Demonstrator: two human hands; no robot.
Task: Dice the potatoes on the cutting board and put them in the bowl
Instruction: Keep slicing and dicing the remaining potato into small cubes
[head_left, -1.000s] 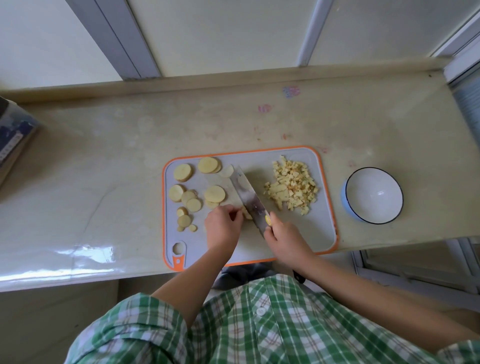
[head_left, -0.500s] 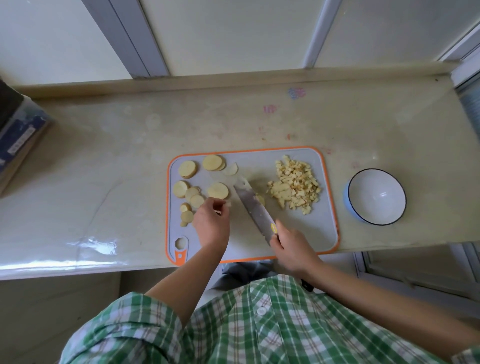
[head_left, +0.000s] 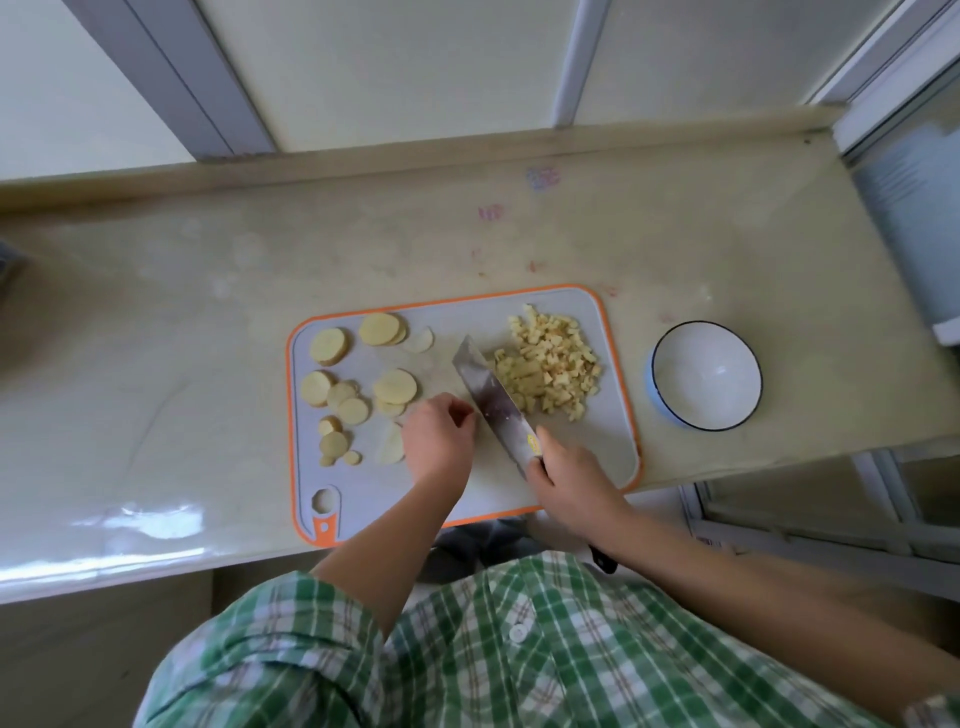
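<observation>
A grey cutting board with an orange rim (head_left: 615, 447) lies at the counter's front edge. Several round potato slices (head_left: 395, 387) are spread over its left half. A pile of diced potato (head_left: 550, 369) sits at its right. My right hand (head_left: 571, 478) grips the handle of a cleaver (head_left: 491, 397), whose blade points away from me and touches the pile's left edge. My left hand (head_left: 439, 441) rests on the board just left of the blade, fingers curled; whatever is under them is hidden. The white bowl (head_left: 675, 358) with a dark rim stands to the right of the board with nothing in it.
A pale thin slice (head_left: 392, 447) lies just left of my left hand. The beige counter (head_left: 156, 364) ends in a raised ledge (head_left: 467, 156) below the window. The board's hanging hole (head_left: 324, 503) overhangs near the front edge. A dark object (head_left: 8, 265) pokes in at far left.
My left hand has come back from the slices to the blade's left side. The cleaver has shifted toward the diced pile and now touches it.
</observation>
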